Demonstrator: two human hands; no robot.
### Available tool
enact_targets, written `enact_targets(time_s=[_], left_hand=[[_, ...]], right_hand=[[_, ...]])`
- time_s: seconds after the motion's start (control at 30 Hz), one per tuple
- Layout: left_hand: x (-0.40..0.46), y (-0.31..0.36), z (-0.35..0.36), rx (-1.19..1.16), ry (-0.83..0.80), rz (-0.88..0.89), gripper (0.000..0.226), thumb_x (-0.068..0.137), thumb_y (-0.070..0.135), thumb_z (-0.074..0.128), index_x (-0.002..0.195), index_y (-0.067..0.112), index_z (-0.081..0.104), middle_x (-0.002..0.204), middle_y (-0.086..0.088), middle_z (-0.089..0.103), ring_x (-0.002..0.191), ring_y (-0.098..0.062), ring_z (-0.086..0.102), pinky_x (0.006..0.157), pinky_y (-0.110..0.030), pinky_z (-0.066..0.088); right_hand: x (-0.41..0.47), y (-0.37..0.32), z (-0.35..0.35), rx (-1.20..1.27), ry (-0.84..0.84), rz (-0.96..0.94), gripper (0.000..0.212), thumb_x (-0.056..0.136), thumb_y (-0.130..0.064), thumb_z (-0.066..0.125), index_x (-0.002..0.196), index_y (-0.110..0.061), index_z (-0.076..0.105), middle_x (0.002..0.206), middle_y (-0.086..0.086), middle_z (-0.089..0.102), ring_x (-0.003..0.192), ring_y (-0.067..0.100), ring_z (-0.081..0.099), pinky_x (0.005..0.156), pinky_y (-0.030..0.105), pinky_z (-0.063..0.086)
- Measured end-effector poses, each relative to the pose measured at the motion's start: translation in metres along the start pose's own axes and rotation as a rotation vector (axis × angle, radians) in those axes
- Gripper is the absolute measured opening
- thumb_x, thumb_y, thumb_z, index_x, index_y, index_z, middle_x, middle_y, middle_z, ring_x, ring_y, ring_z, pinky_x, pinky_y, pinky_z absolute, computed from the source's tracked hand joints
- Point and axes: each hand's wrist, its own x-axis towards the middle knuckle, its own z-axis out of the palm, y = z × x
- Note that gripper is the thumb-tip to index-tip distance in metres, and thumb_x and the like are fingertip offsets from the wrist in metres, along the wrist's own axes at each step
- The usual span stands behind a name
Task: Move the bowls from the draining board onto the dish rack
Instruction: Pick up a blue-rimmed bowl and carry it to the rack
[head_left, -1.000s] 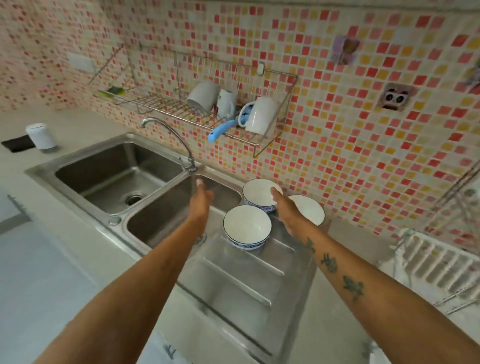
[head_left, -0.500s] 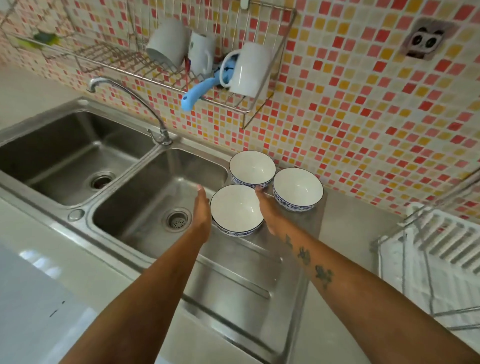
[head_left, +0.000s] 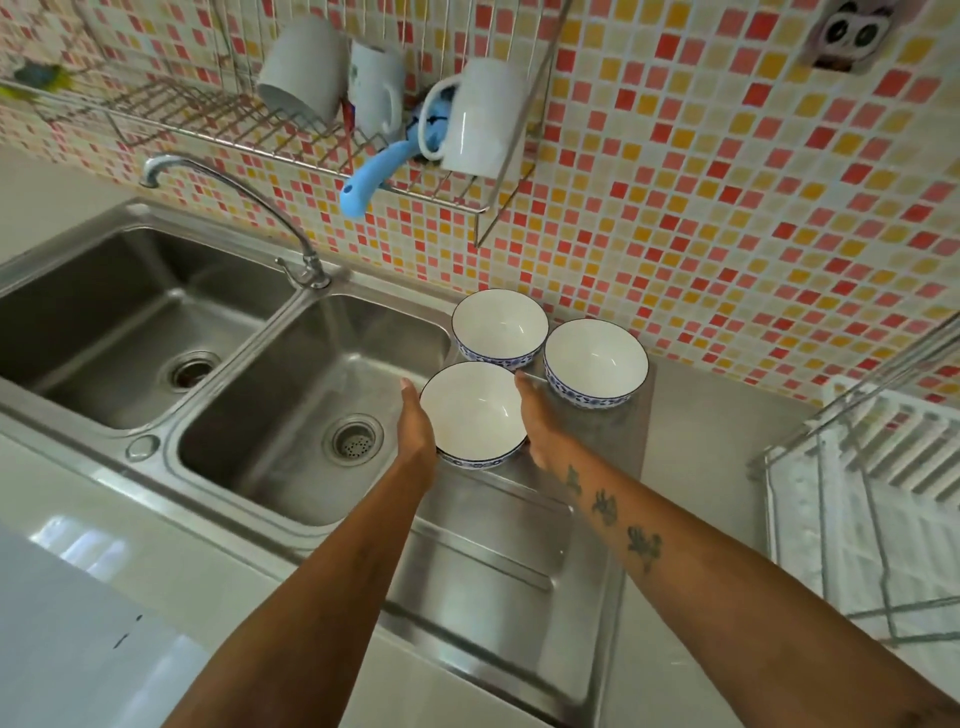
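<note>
Three white bowls with blue patterned outsides stand on the steel draining board (head_left: 493, 571), close to the tiled wall. My left hand (head_left: 415, 431) lies flat against the left side of the nearest bowl (head_left: 472, 410). My right hand (head_left: 543, 426) presses against its right side, so the bowl is clasped between both palms and still rests on the board. The back bowl (head_left: 498, 325) and the right bowl (head_left: 595, 358) stand untouched just behind. The white dish rack (head_left: 883, 519) with a wire frame stands at the right edge of the view.
A double steel sink (head_left: 291, 415) with a curved tap (head_left: 234, 192) lies left of the board. A wire wall shelf (head_left: 208, 114) above it holds white mugs (head_left: 483, 119) and a blue-handled brush (head_left: 369, 176).
Both hands have closed in from either side until they touch the nearest bowl. The view has moved closer and further down over the sink.
</note>
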Motion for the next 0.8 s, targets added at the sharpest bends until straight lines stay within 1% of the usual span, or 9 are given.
enact_targets(time_s=[0.13, 0.23, 0.3, 0.4, 0.47, 0.53, 0.63, 0.7, 0.8], left_hand=[[-0.013, -0.002, 0.003, -0.024, -0.012, 0.033, 0.074, 0.097, 0.064, 0.018, 0.135, 0.012, 0.054, 0.133, -0.015, 0.061, 0.122, -0.036, 0.058, 0.109, -0.050, 0.042], [-0.029, 0.001, 0.005, -0.085, -0.025, 0.053, 0.074, 0.098, 0.062, 0.015, 0.135, 0.011, 0.054, 0.132, -0.016, 0.062, 0.121, -0.037, 0.058, 0.104, -0.049, 0.046], [-0.041, 0.008, 0.010, -0.126, -0.031, 0.069, 0.074, 0.098, 0.062, 0.014, 0.133, 0.012, 0.056, 0.125, -0.014, 0.066, 0.117, -0.036, 0.061, 0.095, -0.048, 0.051], [-0.069, 0.028, 0.026, -0.173, -0.077, 0.120, 0.073, 0.098, 0.062, 0.012, 0.122, 0.012, 0.058, 0.111, -0.010, 0.068, 0.107, -0.031, 0.064, 0.078, -0.036, 0.053], [-0.097, 0.047, 0.042, -0.230, -0.125, 0.164, 0.075, 0.097, 0.064, 0.014, 0.123, 0.008, 0.055, 0.123, -0.012, 0.065, 0.118, -0.031, 0.060, 0.081, -0.036, 0.052], [-0.131, 0.067, 0.058, -0.316, -0.181, 0.207, 0.075, 0.097, 0.064, 0.019, 0.136, 0.007, 0.049, 0.133, -0.009, 0.061, 0.121, -0.025, 0.059, 0.082, -0.036, 0.052], [-0.190, 0.093, 0.085, -0.420, -0.344, 0.192, 0.063, 0.098, 0.061, 0.023, 0.123, 0.014, 0.057, 0.116, -0.004, 0.068, 0.103, -0.018, 0.066, 0.071, -0.032, 0.054], [-0.229, 0.104, 0.105, -0.447, -0.459, 0.169, 0.063, 0.097, 0.063, 0.023, 0.106, 0.015, 0.063, 0.108, -0.006, 0.070, 0.098, -0.021, 0.067, 0.082, -0.038, 0.055], [-0.283, 0.108, 0.137, -0.409, -0.705, 0.113, 0.066, 0.095, 0.065, 0.021, 0.109, 0.019, 0.066, 0.120, -0.011, 0.068, 0.110, -0.032, 0.063, 0.101, -0.052, 0.046]], right_hand=[[-0.008, 0.006, -0.002, 0.066, 0.040, 0.011, 0.066, 0.086, -0.058, 0.044, 0.137, -0.018, 0.047, 0.139, 0.011, 0.054, 0.121, 0.030, 0.055, 0.103, 0.047, 0.046], [-0.028, -0.005, -0.008, 0.126, 0.043, -0.045, 0.050, 0.093, -0.050, 0.042, 0.131, -0.019, 0.052, 0.131, 0.009, 0.059, 0.114, 0.027, 0.058, 0.094, 0.040, 0.049], [-0.043, -0.017, -0.013, 0.169, 0.060, -0.106, 0.047, 0.096, -0.047, 0.040, 0.133, -0.021, 0.051, 0.130, 0.005, 0.058, 0.117, 0.025, 0.055, 0.098, 0.041, 0.047], [-0.077, -0.048, -0.026, 0.224, 0.114, -0.245, 0.045, 0.092, -0.050, 0.045, 0.126, -0.022, 0.055, 0.128, 0.003, 0.059, 0.123, 0.027, 0.053, 0.107, 0.045, 0.042], [-0.105, -0.071, -0.040, 0.253, 0.134, -0.344, 0.046, 0.086, -0.054, 0.048, 0.120, -0.024, 0.059, 0.127, 0.002, 0.060, 0.124, 0.027, 0.052, 0.108, 0.046, 0.040], [-0.137, -0.094, -0.059, 0.286, 0.126, -0.457, 0.064, 0.075, -0.063, 0.049, 0.127, -0.026, 0.057, 0.134, -0.001, 0.058, 0.127, 0.023, 0.050, 0.111, 0.049, 0.036], [-0.201, -0.126, -0.091, 0.334, 0.159, -0.698, 0.070, 0.070, -0.067, 0.050, 0.128, -0.029, 0.057, 0.134, -0.002, 0.059, 0.128, 0.022, 0.051, 0.112, 0.052, 0.035], [-0.249, -0.144, -0.115, 0.342, 0.195, -0.856, 0.065, 0.074, -0.061, 0.050, 0.128, -0.025, 0.057, 0.132, -0.001, 0.061, 0.125, 0.021, 0.054, 0.109, 0.051, 0.039], [-0.317, -0.163, -0.158, 0.304, 0.207, -1.033, 0.052, 0.081, -0.048, 0.051, 0.126, -0.022, 0.057, 0.126, 0.001, 0.063, 0.116, 0.018, 0.060, 0.098, 0.040, 0.050]])
